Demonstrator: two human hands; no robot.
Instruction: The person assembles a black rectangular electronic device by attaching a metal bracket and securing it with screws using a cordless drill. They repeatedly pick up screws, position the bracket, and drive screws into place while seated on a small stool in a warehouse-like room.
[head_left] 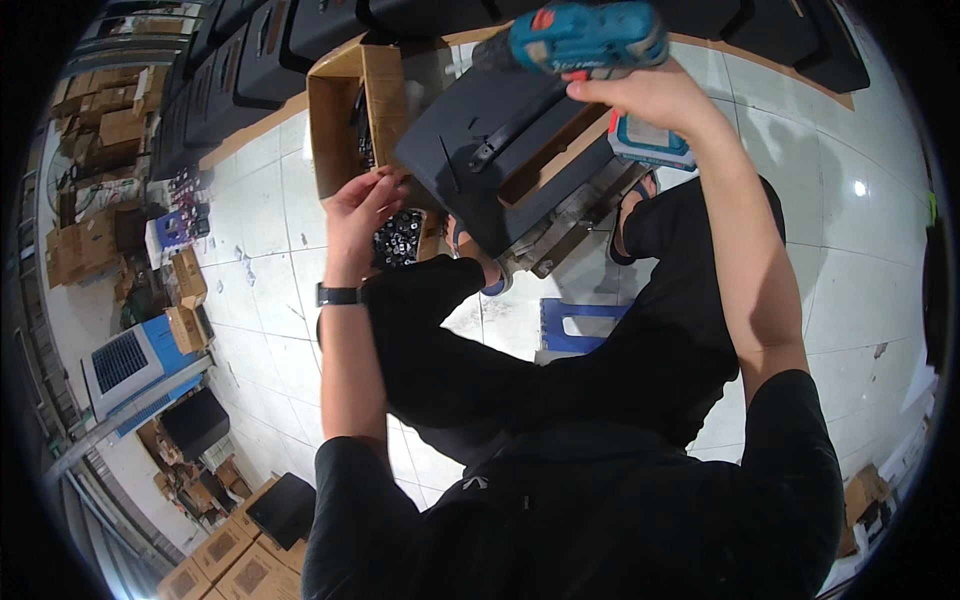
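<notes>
My right hand (655, 98) is wrapped around the grip of a teal and black cordless drill (585, 40), raised over a dark grey cabinet (440, 115) with its bit pointing left. Below my fist hangs the drill's battery (650, 140). On the cabinet lie a black strap-like handle (520, 128) and a thin dark strip (450, 165); beside them is a long opening with bare wood edges. My left hand (358, 215) is held at the cabinet's left side, fingertips pinched together. Whatever they hold is too small to make out.
An open cardboard box (335, 140) with dark parts stands left of the cabinet. Next to it is a bin of small metal pieces (398, 238). The cabinet rests on a support (570, 215) between my feet. More dark cabinets (320, 35) line the far side; a blue stool (550, 325) sits below.
</notes>
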